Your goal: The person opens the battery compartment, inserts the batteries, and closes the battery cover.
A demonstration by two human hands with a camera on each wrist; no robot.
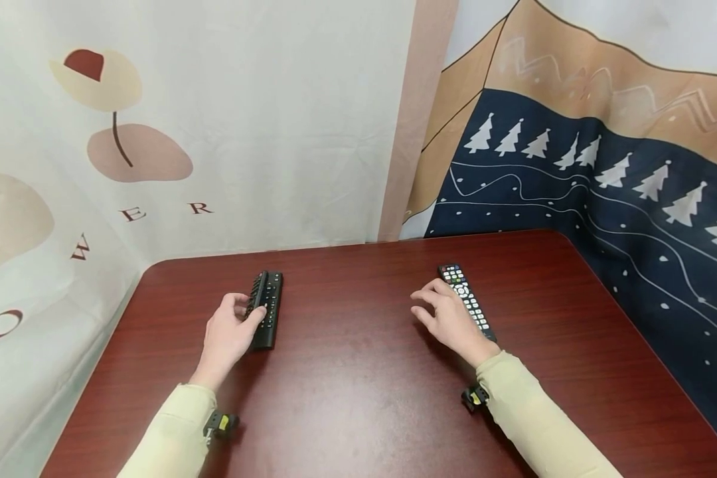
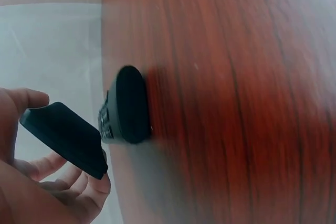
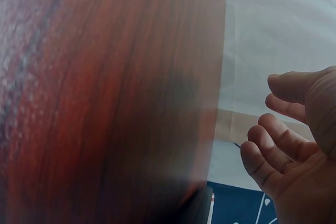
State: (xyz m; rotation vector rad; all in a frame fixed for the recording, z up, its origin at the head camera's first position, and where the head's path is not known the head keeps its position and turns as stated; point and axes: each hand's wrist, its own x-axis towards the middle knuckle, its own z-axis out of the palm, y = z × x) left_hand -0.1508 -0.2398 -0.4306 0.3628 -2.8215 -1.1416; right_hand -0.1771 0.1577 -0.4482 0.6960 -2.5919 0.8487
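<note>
My left hand (image 1: 226, 335) grips a black remote control (image 2: 65, 137) between thumb and fingers, tilted and raised off the table. Just right of it, a second black remote (image 1: 268, 332) lies flat on the table, partly covered by the held one in the head view. Over on the right, my right hand (image 1: 453, 323) hovers with loosely bent fingers and nothing in them. Beneath and beside that hand lies a third remote (image 1: 475, 311), dark with white buttons, its left side partly hidden by the hand. Only a dark end of it (image 3: 198, 209) shows in the right wrist view.
The dark red wooden table (image 1: 358, 372) has rounded far corners. A pale printed curtain (image 1: 287, 133) hangs behind it and on the left. Along the right edge hangs a navy and tan cloth (image 1: 532, 179) with white trees.
</note>
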